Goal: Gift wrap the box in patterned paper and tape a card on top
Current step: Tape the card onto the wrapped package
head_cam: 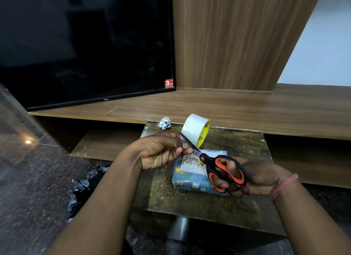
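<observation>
Left hand (159,152) raised, forearm stretched forward, fingertips (185,147) pinched together on something too thin to tell. Right hand (252,178) just beside, wrist turned inward, fingers curled through the handles of scissors (218,164), blades pointing toward the left fingertips.

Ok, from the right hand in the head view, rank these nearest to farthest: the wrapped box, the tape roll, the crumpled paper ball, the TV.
From the right hand, which grips the scissors:
1. Wrapped box, directly under and left of the hand.
2. Tape roll, standing beyond the box, up-left.
3. Crumpled paper ball, at the table's far left edge.
4. TV, on the shelf, far left.
</observation>
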